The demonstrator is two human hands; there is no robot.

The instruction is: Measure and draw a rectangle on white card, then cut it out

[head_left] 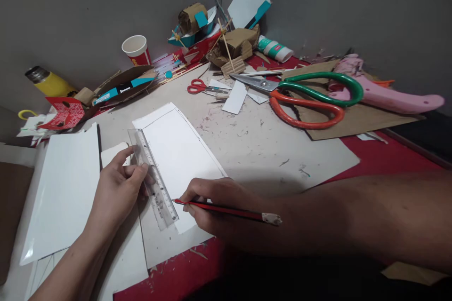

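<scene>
Hand (212, 204) over half-hidden pencil (229, 210)

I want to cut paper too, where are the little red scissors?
In the head view, the little red scissors lie on the table's far side, left of the big green-and-orange scissors and right of the paper cup.
</scene>
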